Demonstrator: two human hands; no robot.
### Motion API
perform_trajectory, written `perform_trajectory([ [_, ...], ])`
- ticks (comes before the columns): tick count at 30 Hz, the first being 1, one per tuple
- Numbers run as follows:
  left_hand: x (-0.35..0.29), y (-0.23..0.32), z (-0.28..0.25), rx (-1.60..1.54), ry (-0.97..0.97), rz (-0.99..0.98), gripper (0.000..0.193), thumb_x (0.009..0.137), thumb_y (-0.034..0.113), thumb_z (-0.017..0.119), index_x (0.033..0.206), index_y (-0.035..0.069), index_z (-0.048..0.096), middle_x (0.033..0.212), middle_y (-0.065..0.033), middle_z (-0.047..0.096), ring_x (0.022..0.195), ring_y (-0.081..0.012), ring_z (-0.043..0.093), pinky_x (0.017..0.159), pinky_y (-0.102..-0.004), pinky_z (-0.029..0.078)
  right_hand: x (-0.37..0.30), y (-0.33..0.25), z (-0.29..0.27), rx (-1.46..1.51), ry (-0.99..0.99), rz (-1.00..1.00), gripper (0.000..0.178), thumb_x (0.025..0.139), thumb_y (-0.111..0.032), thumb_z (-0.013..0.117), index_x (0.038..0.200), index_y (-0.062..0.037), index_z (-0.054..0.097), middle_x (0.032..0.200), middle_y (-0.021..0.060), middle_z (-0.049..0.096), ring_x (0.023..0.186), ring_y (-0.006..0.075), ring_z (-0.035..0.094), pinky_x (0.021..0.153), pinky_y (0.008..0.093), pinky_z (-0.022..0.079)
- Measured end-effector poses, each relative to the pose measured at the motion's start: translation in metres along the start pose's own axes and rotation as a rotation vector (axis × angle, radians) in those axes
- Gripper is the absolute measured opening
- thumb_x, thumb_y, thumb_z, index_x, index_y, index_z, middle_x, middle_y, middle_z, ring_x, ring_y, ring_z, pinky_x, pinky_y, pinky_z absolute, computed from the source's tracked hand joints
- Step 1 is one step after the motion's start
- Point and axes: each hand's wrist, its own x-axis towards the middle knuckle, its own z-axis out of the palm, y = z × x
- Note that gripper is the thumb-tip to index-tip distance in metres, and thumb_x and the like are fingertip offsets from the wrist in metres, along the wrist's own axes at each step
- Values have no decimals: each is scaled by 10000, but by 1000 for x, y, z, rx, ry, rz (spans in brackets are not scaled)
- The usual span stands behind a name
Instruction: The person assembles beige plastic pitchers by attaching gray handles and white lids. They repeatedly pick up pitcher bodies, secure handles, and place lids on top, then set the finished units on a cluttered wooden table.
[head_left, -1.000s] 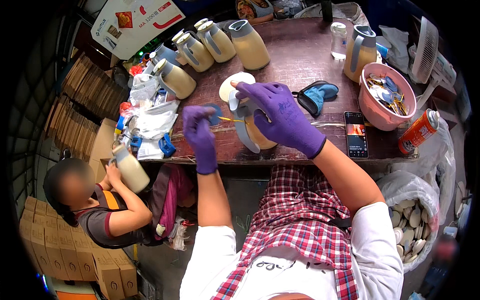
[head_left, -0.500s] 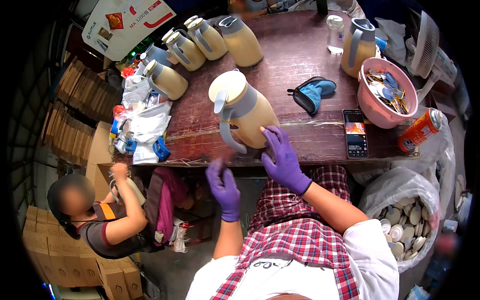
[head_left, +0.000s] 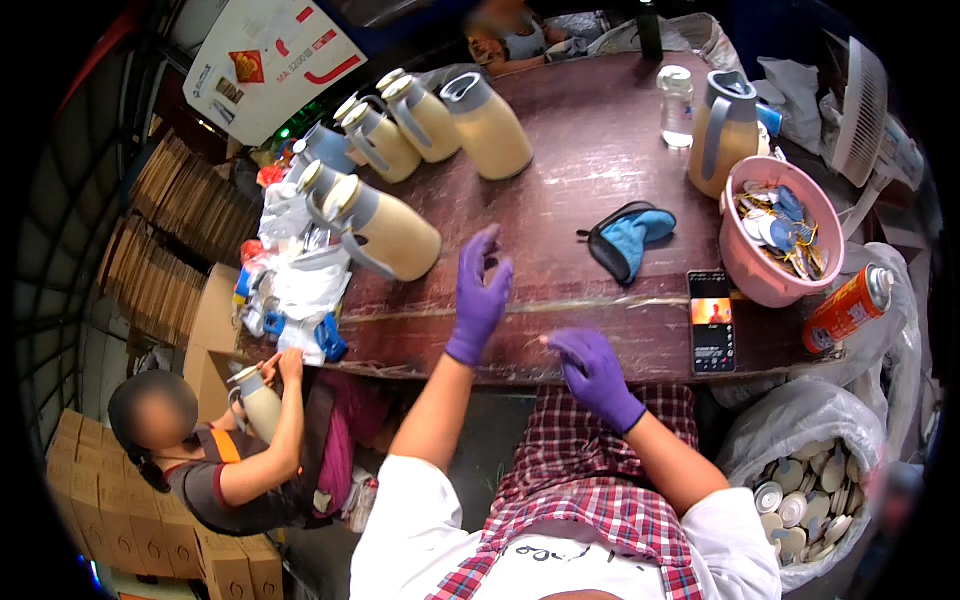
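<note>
My left hand (head_left: pixel 481 295), in a purple glove, is raised over the table with its fingers apart, holding nothing. Just to its left stands a cream jug (head_left: pixel 398 236) with a grey collar, grey handle and cream lid; a small gap separates it from my fingers. My right hand (head_left: pixel 598 376), gloved the same way with a bare thumb tip, hovers at the table's near edge. Its fingers are stretched out and nothing is in them. A blue cloth mitt with black trim (head_left: pixel 632 240) lies beyond my right hand.
More cream jugs (head_left: pixel 490 128) stand at the back left, another jug (head_left: pixel 722 135) at the back right. A pink bucket (head_left: pixel 737 235) of lids, a phone (head_left: pixel 711 330) and an orange spray can (head_left: pixel 845 312) line the right. At left, a seated co-worker holds a jug (head_left: pixel 262 405).
The lidded jug has gone from in front of me to the left group. My left hand has moved forward over the table; my right hand has come away from the jug.
</note>
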Motion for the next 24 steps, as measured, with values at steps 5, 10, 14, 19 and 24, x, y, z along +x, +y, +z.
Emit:
perform_trajectory([
  [5, 143, -78, 8, 640, 147, 333, 690, 824, 185, 717, 1455, 52, 469, 1415, -186, 449, 1296, -323, 478, 1095, -443, 402, -21, 10, -6, 89, -169, -73, 408, 790, -76, 648, 1189, -156, 681, 1109, 78, 689, 1074, 300, 643, 951, 426, 487],
  [10, 279, -69, -24, 1292, 136, 260, 641, 815, 308, 705, 1432, 247, 541, 1531, -196, 368, 1397, -395, 372, 1145, -502, 329, -18, 9, -12, 143, -174, -80, 428, 788, -108, 660, 1212, -166, 672, 1116, 77, 684, 1081, 281, 630, 958, 428, 479],
  [14, 320, -50, -6, 1477, -48, 554, 449, 865, 459, 652, 1201, 166, 706, 1271, -158, 638, 1280, -354, 502, 1099, -472, 372, -27, 25, -14, 155, -1, -137, 395, 786, -114, 658, 1178, -162, 678, 1082, 75, 684, 1052, 300, 631, 929, 437, 486],
  [19, 217, 15, -107, 1357, -455, 729, 292, 938, 304, 633, 1094, 84, 744, 1116, -132, 712, 1101, -325, 638, 992, -442, 473, -62, -8, -8, 324, -8, -118, 303, 850, -64, 607, 1130, -132, 704, 1104, 85, 693, 1021, 308, 640, 888, 435, 497],
  [24, 147, 56, -62, 1156, -295, 618, 350, 914, 362, 679, 1127, 87, 711, 1189, -117, 674, 1104, -289, 623, 949, -465, 456, -181, -20, -114, 201, 291, 178, 287, 820, -20, 604, 1056, -88, 751, 1008, 102, 736, 960, 304, 678, 865, 409, 531],
])
